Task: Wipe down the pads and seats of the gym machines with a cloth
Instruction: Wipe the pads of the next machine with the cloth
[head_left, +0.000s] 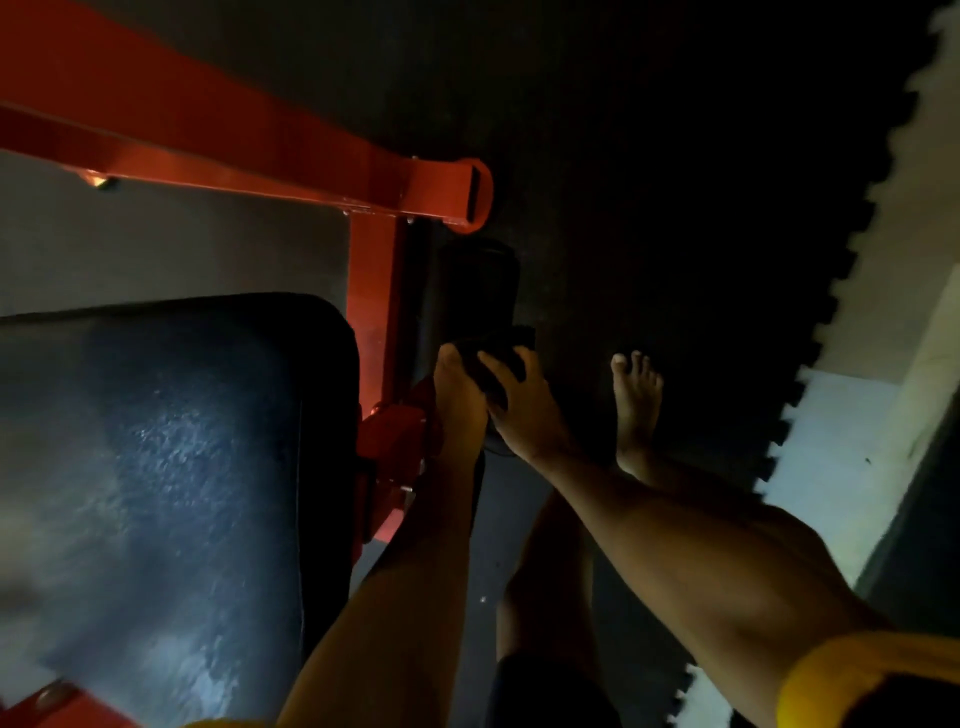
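Observation:
A black roller pad (480, 283) stands out from the red machine frame (374, 270), right of the large black seat pad (171, 467). A dark cloth (498, 358) lies over the roller's near end. My right hand (519, 405) grips the cloth from the right, fingers curled over it. On the roller's left side my left hand (457, 400) holds the same cloth, thumb up. The scene is dim, so the cloth's edges are hard to make out.
Red frame bars (234, 140) run across the upper left. My bare foot (636, 405) stands on the black rubber mat (675, 208). The mat's jagged interlocking edge (831, 332) meets a pale floor at the right.

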